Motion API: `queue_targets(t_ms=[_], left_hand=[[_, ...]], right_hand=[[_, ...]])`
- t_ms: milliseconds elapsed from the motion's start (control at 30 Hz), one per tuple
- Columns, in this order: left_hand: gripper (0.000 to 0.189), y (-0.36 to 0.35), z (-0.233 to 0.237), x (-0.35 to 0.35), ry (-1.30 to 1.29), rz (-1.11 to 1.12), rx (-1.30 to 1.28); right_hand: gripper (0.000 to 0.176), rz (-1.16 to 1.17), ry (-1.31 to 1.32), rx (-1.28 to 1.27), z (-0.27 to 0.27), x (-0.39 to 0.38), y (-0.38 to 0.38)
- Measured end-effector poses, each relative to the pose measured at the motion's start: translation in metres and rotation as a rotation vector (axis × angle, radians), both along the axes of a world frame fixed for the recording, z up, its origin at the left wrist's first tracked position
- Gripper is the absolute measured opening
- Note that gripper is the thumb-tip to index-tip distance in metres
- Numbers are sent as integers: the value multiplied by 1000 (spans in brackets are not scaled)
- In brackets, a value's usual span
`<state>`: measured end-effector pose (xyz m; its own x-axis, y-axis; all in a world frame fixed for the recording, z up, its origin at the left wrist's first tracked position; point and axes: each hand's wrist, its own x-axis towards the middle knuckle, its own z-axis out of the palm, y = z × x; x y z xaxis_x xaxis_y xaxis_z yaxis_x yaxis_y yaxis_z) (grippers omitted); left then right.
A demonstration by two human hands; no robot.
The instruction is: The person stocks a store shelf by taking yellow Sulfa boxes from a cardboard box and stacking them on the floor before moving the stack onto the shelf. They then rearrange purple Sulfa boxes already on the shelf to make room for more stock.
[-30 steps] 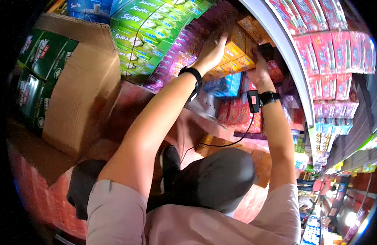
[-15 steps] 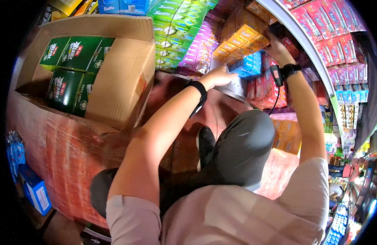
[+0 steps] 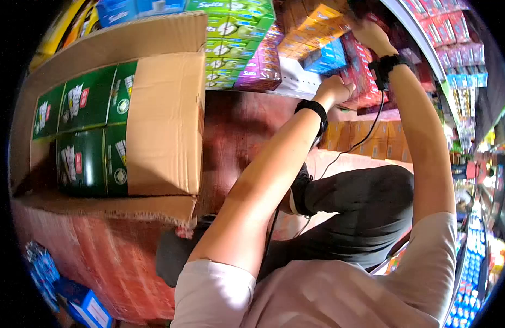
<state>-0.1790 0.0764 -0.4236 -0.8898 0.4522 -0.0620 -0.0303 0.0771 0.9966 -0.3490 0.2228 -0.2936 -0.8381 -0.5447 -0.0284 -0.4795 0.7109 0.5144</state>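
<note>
A: Entry, head view. Left hand (image 3: 335, 88): fingers curled into a loose fist; it sits at the front of the white shelf lip (image 3: 293, 82), just beside the red packs (image 3: 357, 74); whether anything is inside the fist cannot be told.

B: Right hand (image 3: 369, 34)?

A: Raised higher, near the top edge of the view, against the upper red packs and close to the orange boxes (image 3: 310, 34); fingers hidden among the stock, so open or closed cannot be told.

B: Position of the stock?

A: Red packs stacked on the shelf, right of the blue boxes (image 3: 330, 54); orange boxes above the blue; purple packs (image 3: 262, 68) and green packs (image 3: 230, 38) further left on the same shelf.

B: Wrists?

A: Black band (image 3: 313, 109) on the left wrist; black strap (image 3: 386, 64) on the right, with a thin cable (image 3: 353, 146) hanging from it toward the lap.

B: Surroundings?

A: Open cardboard carton (image 3: 165, 126) at left, one flap folded over; dark green boxes (image 3: 83, 139) packed inside, lying flat; a raised knee (image 3: 367, 208) in dark trousers below the arms.
</note>
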Motion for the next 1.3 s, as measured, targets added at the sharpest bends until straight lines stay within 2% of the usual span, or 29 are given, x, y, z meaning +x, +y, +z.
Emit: queue_targets(t_ms=[33,67,167,200,300,333,433,467,567,700,733,833,867,967,1000,1067,1100,1133,1200,1267,1300], left_hand=[[50,7,-3,2,14,-28,26],[49,11,-5,4,29,-53,50],[46,11,-3,6,-4,-158,159],[44,3,7,7,-11,-188,149],[38,20,-6,-9,-1,-96,87],[32,-2,13,-3,-167,-154,144],[27,-25,7,-5,-182,-40,159],[27,-27,0,-7,-227,-28,149],[29,-39,-1,-10,-241,14,132],[29,-48,-12,-13,-157,62,27],[26,-50,-11,-16,-132,47,21],[25,-55,-11,-15,-7,93,-101],[26,-58,-14,-16,-19,84,-118],[28,-64,-16,-20,-62,99,-164],[28,-66,-18,-19,-96,127,-185],[30,-72,-9,-15,-209,162,-197],[30,-73,-16,-18,-196,237,-151],[30,-74,-32,-26,-183,310,-105],[25,-78,-35,-34,-180,372,-58],[21,-76,-31,-42,-111,508,27],[19,-74,-28,-47,-75,569,72]], right_hand=[[39,144,-11,9,-5,-5,10],[40,-169,-27,-356,-13,-1,1],[42,-180,-170,-420,-10,10,-10],[37,-253,-178,-415,-1,30,-31],[38,-352,-314,-1262,-39,41,-35],[40,-587,-218,-1248,-45,45,-41],[40,-554,-693,-1578,-73,38,-26],[37,-561,-685,-1632,-78,45,-31],[30,-574,-672,-1381,-80,43,-41],[34,-396,-530,-1739,-146,-1,-31],[39,-396,-461,-1708,-149,3,-37],[44,-570,-338,-1608,-153,9,-47],[49,-695,-295,-1508,-151,10,-49],[49,-734,-206,-1427,-149,9,-53],[48,-639,-303,-1512,-150,11,-47],[47,-665,-279,-1400,-138,15,-51],[47,-679,-266,-1345,-131,18,-54],[46,-589,-298,-1288,-132,15,-49],[43,-432,-331,-1137,-167,-25,-33],[38,-507,-385,-1454,-159,-16,-34],[39,-506,-435,-1426,-150,-10,-33]])
